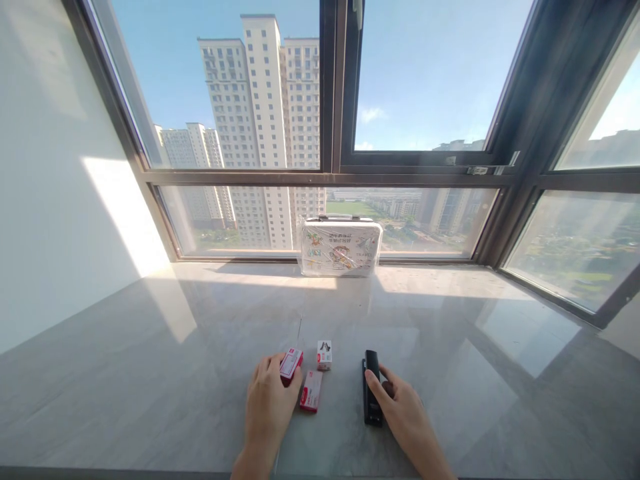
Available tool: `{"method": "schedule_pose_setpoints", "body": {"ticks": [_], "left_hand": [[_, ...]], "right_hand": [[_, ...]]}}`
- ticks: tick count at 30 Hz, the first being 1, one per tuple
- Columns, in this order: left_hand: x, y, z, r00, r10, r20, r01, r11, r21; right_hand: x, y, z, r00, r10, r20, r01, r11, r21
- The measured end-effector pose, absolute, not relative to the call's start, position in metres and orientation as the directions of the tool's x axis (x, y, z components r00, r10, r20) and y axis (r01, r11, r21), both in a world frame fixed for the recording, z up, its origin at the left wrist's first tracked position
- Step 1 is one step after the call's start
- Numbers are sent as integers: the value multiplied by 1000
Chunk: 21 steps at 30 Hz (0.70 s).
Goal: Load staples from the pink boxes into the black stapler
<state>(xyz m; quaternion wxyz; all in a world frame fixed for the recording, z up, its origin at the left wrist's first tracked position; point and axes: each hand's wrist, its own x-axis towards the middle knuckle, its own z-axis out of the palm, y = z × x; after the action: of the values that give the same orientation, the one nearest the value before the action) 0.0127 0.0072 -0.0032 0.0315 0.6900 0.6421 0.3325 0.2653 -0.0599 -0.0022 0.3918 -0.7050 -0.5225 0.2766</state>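
Black stapler (371, 392) — closed, lying flat on the grey tabletop (150, 373), long axis pointing away from the person. The right hand (406, 415) has its forefinger laid on the stapler. Small red-and-white box (291, 364) — shut, slightly tilted, held at the fingertips of the left hand (269, 401).

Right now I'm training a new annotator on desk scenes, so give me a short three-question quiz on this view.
1. True or false: the right hand touches the black stapler.
2. Fill in: the wrapped case stands against the ____.
3. Which thing does the left hand touch? A the red-and-white box; B the wrapped case; C the black stapler.
Key: 1 true; 2 window; 3 A.
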Motion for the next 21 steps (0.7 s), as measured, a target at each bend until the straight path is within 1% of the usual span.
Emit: {"method": "schedule_pose_setpoints", "body": {"ticks": [3,6,9,11,14,16,18,21], "left_hand": [[0,7,-5,-83,894,440,882,-140,451],[-15,-12,-12,-133,886,444,902,-78,425],[-28,-32,-18,-147,908,393,937,0,350],[-29,-38,-18,-143,913,381,953,24,302],[-18,-38,-12,-136,889,437,960,10,279],[-4,-35,-6,-103,876,471,960,-35,277],[6,-31,-3,-64,876,477,959,-78,273],[3,-26,-9,-86,881,465,955,-60,290]], "right_hand": [[265,-59,-3,306,952,14,513,-152,-845],[266,-58,-6,316,949,17,518,-157,-841],[265,-57,-8,327,945,19,515,-161,-842],[264,-58,-8,334,942,17,510,-166,-844],[263,-61,-8,342,940,6,506,-179,-844],[262,-65,-9,345,939,-7,503,-191,-843],[262,-70,-10,340,940,-22,500,-201,-843],[262,-79,-12,329,943,-38,500,-209,-840]]}}
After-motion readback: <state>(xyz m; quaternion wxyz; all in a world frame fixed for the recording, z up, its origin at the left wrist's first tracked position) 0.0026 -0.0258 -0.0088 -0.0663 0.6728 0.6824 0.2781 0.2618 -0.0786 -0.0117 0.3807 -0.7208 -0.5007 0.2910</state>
